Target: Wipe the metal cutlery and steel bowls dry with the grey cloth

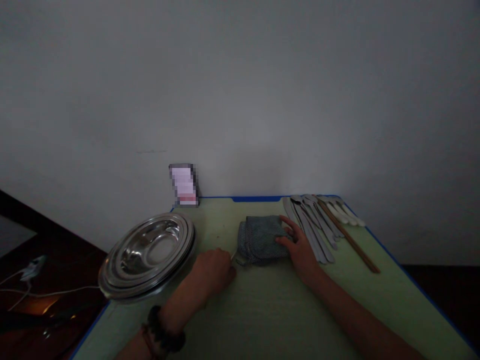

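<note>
A folded grey-blue cloth (264, 240) lies on the table in front of me. My right hand (302, 250) grips its right edge between thumb and fingers. To the left of the cloth, my left hand (213, 270) is closed, knuckles up. A thin, pale metal-looking piece (234, 255) shows between its fingers and points toward the cloth's lower left corner. Most of that piece is hidden, so its kind is unclear.
Stacked round metal dishes (148, 255) stand at the table's left edge. Metal knives and spoons (311, 225), white-handled cutlery (343, 212) and wooden chopsticks (352, 240) lie on the right. A phone (183, 185) leans against the wall. Cables (48, 294) hang at left.
</note>
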{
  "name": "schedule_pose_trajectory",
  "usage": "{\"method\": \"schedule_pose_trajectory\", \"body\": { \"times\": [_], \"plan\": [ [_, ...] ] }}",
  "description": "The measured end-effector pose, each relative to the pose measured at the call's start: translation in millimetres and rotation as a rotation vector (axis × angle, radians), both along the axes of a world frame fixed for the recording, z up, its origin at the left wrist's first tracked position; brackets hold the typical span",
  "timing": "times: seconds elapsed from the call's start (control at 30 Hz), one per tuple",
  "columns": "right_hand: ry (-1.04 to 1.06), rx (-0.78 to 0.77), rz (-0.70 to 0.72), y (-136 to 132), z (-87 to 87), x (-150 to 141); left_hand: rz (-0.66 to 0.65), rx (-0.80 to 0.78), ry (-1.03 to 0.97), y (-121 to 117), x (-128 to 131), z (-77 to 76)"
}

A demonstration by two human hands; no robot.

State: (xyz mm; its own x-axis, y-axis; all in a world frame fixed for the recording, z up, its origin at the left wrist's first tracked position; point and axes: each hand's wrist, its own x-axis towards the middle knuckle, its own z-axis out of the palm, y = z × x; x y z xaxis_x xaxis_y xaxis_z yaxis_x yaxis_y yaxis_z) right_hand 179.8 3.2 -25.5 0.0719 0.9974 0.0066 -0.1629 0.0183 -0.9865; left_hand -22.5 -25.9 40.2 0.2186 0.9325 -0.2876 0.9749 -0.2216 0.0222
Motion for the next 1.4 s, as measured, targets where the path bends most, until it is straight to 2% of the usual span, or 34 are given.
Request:
{"method": "schedule_pose_trajectory", "body": {
  "times": [0.2, 0.23, 0.3, 0.4, 0.53, 0.63, 0.77, 0.97, 1.03, 1.23, 1.4],
  "plan": [
    [-0.011, -0.044, -0.085, 3, -2.1, 1, 0.065, 0.060, -0.191, -8, -17, -16.5],
    [0.009, -0.051, -0.082, 3, -2.0, 0, 0.090, 0.065, -0.287, -10, -18, -20.0],
    [0.086, -0.069, -0.044, 5, -1.4, -5, 0.181, 0.038, -0.623, -11, -16, -27.9],
    [0.268, -0.133, 0.021, 10, 0.5, -18, 0.309, -0.140, -1.078, -4, -5, -38.3],
    [0.489, -0.201, 0.071, 22, 4.9, -28, 0.377, -0.189, -1.322, 14, 11, -42.4],
    [0.551, -0.219, 0.069, 31, 8.8, -22, 0.385, -0.211, -1.356, 25, 15, -42.8],
    [0.524, -0.230, 0.065, 34, 14.2, -14, 0.341, -0.336, -1.231, 28, 13, -46.4],
    [0.466, -0.317, 0.329, 25, 12.5, -17, 0.304, -0.279, -1.185, 25, 16, -49.4],
    [0.454, -0.311, 0.369, 22, 12.0, -20, 0.297, -0.280, -1.172, 25, 17, -49.6],
    [0.444, -0.131, 0.289, 20, 14.7, -25, 0.287, -0.230, -1.193, 22, 18, -49.7],
    [0.399, -0.196, 0.233, 23, 9.9, -22, 0.300, -0.210, -1.163, 22, 19, -50.0]
  ]
}}
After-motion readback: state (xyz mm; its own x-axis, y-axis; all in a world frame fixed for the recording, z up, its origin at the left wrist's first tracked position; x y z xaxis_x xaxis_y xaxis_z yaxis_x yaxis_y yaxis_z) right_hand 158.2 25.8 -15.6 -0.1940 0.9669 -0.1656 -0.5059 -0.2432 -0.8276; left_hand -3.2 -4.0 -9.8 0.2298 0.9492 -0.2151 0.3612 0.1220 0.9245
